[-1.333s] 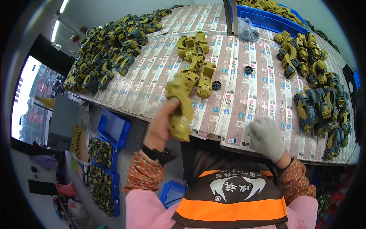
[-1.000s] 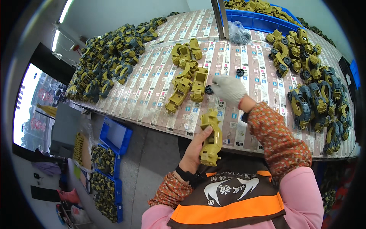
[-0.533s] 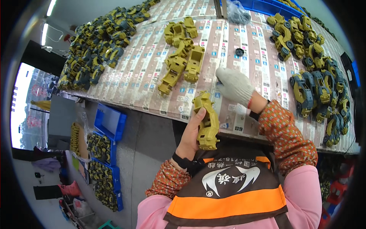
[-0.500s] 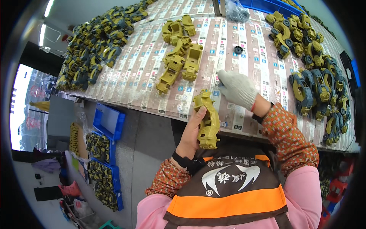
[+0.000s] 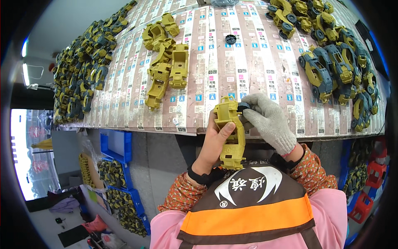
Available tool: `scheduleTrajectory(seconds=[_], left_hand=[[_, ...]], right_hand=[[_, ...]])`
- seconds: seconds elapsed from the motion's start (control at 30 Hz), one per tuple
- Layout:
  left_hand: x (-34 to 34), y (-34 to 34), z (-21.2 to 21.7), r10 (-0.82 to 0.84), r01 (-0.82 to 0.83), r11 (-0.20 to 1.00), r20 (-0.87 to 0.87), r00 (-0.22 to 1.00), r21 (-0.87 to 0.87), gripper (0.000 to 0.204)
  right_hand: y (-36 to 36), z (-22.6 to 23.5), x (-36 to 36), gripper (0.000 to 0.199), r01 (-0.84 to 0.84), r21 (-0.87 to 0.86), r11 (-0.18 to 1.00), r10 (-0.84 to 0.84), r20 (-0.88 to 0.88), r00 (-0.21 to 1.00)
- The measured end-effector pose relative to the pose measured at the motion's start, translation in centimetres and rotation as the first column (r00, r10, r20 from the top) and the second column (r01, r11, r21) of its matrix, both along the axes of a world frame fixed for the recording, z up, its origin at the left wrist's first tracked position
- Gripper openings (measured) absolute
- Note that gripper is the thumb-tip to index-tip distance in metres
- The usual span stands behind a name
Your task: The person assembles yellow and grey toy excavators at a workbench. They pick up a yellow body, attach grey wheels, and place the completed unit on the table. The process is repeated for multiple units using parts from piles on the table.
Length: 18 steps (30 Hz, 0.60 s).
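Yellow plastic toy-truck chassis (image 5: 230,133) sits clenched in my bare left hand (image 5: 215,141); my gloved right hand (image 5: 265,122) pinches a black wheel (image 5: 243,106) against its far end.

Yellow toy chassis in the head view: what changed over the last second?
The gloved right hand came back from the table and now presses a small black wheel against the top end of the yellow chassis. The bare left hand kept its grip on the chassis throughout. The loose yellow parts on the table stayed put.
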<state>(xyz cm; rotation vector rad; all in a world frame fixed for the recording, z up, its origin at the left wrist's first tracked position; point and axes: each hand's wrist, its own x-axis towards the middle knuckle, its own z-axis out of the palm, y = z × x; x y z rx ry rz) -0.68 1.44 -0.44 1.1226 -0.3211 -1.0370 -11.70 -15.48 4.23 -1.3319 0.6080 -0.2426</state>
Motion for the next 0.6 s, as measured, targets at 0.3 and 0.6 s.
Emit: scheduleTrajectory(seconds=[0.3, 0.6], left_hand=[[-1.0, -0.5, 0.3, 0.023, -0.031, 0.999, 0.215, 0.976, 0.034, 0.060], [-1.1, -0.4, 0.6, -0.091, -0.023, 0.977, 0.511, 0.855, 0.212, 0.066]], right_hand=[[0.4, -1.9, -1.0, 0.027, 0.008, -0.189, 0.982, -0.001, 0.036, 0.999], [1.4, -1.3, -1.7, 0.028, 0.022, -0.517, 0.856, 0.021, 0.077, 0.997]])
